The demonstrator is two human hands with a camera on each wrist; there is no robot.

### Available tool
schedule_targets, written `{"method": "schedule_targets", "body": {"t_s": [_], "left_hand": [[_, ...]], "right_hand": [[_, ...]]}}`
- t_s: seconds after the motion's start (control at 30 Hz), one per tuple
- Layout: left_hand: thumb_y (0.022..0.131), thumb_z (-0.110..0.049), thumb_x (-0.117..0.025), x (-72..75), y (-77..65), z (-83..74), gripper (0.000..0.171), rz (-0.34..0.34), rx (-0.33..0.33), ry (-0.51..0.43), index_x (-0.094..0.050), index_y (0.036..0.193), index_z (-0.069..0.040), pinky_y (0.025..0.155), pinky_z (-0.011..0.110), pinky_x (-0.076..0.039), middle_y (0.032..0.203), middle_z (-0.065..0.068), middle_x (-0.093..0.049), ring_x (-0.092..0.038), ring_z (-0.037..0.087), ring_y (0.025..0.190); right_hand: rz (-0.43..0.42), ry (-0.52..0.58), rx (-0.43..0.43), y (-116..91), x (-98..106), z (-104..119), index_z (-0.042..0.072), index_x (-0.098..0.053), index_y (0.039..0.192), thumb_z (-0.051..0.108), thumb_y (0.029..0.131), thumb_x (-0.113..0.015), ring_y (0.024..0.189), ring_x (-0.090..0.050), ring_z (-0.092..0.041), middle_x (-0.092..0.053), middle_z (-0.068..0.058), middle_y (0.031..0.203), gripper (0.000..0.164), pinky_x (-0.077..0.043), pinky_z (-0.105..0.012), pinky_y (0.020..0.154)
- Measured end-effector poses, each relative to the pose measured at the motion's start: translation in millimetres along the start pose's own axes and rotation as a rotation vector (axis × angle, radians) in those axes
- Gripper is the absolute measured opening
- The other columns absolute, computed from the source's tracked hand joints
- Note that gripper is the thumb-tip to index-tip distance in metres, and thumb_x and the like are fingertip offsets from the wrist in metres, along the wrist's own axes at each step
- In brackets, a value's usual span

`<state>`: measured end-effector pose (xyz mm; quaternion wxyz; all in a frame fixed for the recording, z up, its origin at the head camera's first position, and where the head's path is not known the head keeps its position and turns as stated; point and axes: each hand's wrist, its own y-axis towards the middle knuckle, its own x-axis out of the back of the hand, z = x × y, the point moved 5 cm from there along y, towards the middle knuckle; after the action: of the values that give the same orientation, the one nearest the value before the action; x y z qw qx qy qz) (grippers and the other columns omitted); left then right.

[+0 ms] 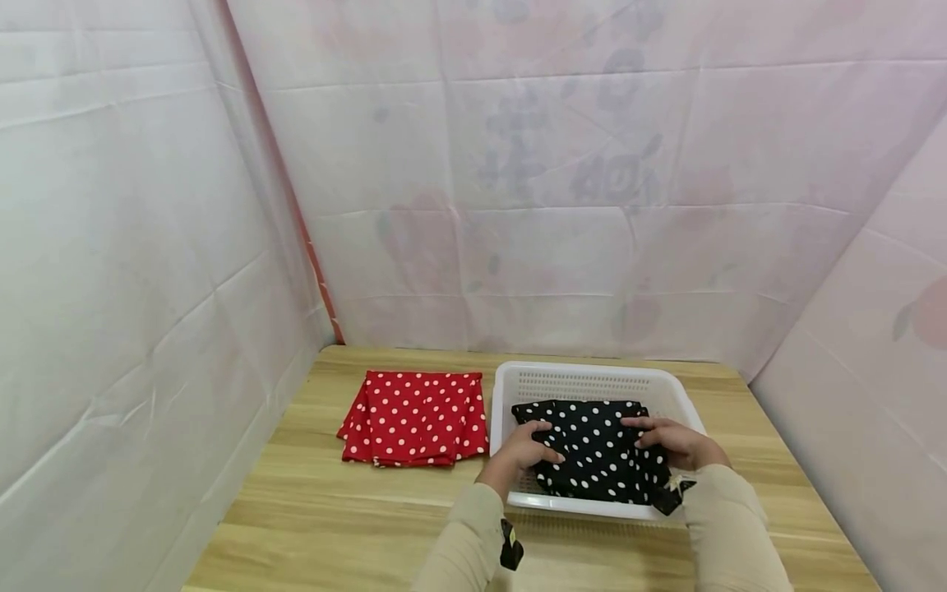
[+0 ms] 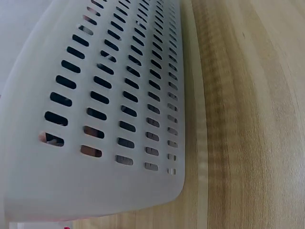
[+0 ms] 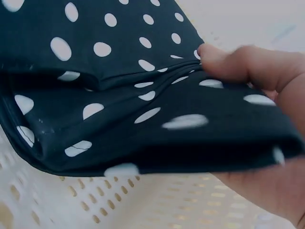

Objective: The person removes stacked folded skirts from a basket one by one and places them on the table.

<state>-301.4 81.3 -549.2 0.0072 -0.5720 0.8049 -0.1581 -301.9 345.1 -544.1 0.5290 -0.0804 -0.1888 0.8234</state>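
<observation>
Black dotted cloth (image 1: 592, 456) between two hands, inside a white basket

The folded cloth lies to the right of the left hand (image 1: 524, 450) and to the left of the right hand (image 1: 679, 441), its long axis running from one to the other. Neither hand is nearer; both touch it. The right hand pinches its edge, thumb on top and fingers underneath, with the fabric creasing towards the thumb. The left hand has its thumb and fingers spread apart on the near-left part of the cloth; whether they grip it, I cannot tell.

Around both hands runs the rim of the slotted basket (image 1: 577, 370). Left of the left hand, outside the basket, a red dotted cloth (image 1: 416, 418) lies folded on the wooden table (image 1: 296, 501).

Beyond the hands, the back curtain (image 1: 533, 255) bears faint characters, too pale to read. No brand or label is legible on the cloths or basket.
</observation>
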Motion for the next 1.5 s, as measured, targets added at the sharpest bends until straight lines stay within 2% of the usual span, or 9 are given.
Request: {"method": "schedule_targets", "body": {"t_s": [0.17,0.27,0.47,0.53,0.67,0.93,1.23,1.4,1.5], "left_hand": [[0.068,0.002,-0.076,4.6,1.8,-3.6,0.05,-0.038,-0.047,-0.061,-0.062,0.115,-0.008,0.083,0.036,-0.044,0.122,0.009,-0.051,-0.048,0.023,0.101],[0.069,0.005,-0.072,10.5,1.1,-6.7,0.05,-0.057,-0.081,-0.1,-0.061,0.116,-0.008,0.085,0.037,-0.043,0.124,0.01,-0.049,-0.046,0.024,0.104],[0.074,0.002,-0.069,26.3,-4.2,-33.9,0.055,-0.052,-0.163,-0.114,-0.057,0.125,-0.016,0.095,0.046,-0.037,0.134,0.008,-0.043,-0.039,0.027,0.117],[0.075,0.001,-0.069,31.1,-5.6,-45.4,0.056,-0.054,-0.187,-0.11,-0.057,0.126,-0.018,0.097,0.047,-0.034,0.135,0.006,-0.042,-0.038,0.026,0.119],[0.075,0.001,-0.069,37.3,-6.9,-56.1,0.056,-0.061,-0.192,-0.129,-0.058,0.125,-0.021,0.098,0.047,-0.032,0.135,0.005,-0.042,-0.037,0.025,0.119],[0.074,0.005,-0.068,36.3,-9.2,-43.1,0.057,-0.051,-0.166,-0.185,-0.057,0.126,-0.017,0.092,0.041,-0.041,0.137,0.008,-0.04,-0.04,0.026,0.115],[0.074,0.004,-0.069,35.8,-10.8,-46.5,0.057,-0.059,-0.189,-0.212,-0.058,0.125,-0.02,0.091,0.039,-0.041,0.137,0.007,-0.04,-0.041,0.025,0.115],[0.075,0.003,-0.068,36.7,-22.3,-43.5,0.058,-0.071,-0.188,-0.235,-0.059,0.125,-0.023,0.092,0.04,-0.041,0.138,0.007,-0.038,-0.041,0.026,0.115],[0.076,0.002,-0.067,40.2,-33.1,-43.7,0.056,-0.076,-0.205,-0.241,-0.058,0.126,-0.021,0.091,0.041,-0.042,0.139,0.008,-0.037,-0.043,0.027,0.114]], "right_hand": [[-0.068,-0.155,0.032,-3,4,14,-0.011,-0.034,0.136,-0.01,0.078,-0.046,0.073,-0.044,-0.019,-0.038,-0.027,0.118,0.06,-0.043,-0.032,0.064],[-0.086,-0.193,0.069,-7,5,28,-0.011,-0.035,0.136,-0.009,0.078,-0.045,0.071,-0.044,-0.019,-0.039,-0.027,0.117,0.058,-0.041,-0.032,0.064],[-0.093,-0.126,0.216,-19,9,61,0.004,-0.046,0.136,-0.006,0.084,-0.05,0.09,-0.05,-0.018,-0.013,-0.032,0.142,0.054,-0.047,-0.031,0.072],[-0.092,-0.101,0.249,-24,10,70,0.011,-0.049,0.136,-0.005,0.085,-0.051,0.093,-0.052,-0.017,-0.011,-0.031,0.143,0.054,-0.05,-0.031,0.073],[-0.061,-0.074,0.276,-30,9,81,0.014,-0.045,0.139,-0.004,0.087,-0.05,0.092,-0.056,-0.017,-0.008,-0.029,0.143,0.055,-0.052,-0.033,0.072],[-0.056,-0.079,0.265,-31,2,77,0.008,-0.044,0.139,-0.004,0.087,-0.052,0.095,-0.056,-0.016,-0.011,-0.033,0.142,0.054,-0.051,-0.034,0.076],[-0.089,-0.095,0.279,-31,2,77,0.005,-0.042,0.139,-0.004,0.087,-0.053,0.093,-0.056,-0.016,-0.013,-0.032,0.143,0.055,-0.051,-0.033,0.074],[-0.214,-0.059,0.306,-44,-12,79,0.008,-0.045,0.138,0.001,0.089,-0.054,0.092,-0.056,-0.012,-0.016,-0.03,0.143,0.05,-0.052,-0.032,0.072],[-0.306,-0.013,0.323,-52,-24,77,0.011,-0.049,0.136,0.006,0.09,-0.057,0.089,-0.058,-0.012,-0.032,-0.015,0.138,0.047,-0.053,-0.032,0.07]]}}
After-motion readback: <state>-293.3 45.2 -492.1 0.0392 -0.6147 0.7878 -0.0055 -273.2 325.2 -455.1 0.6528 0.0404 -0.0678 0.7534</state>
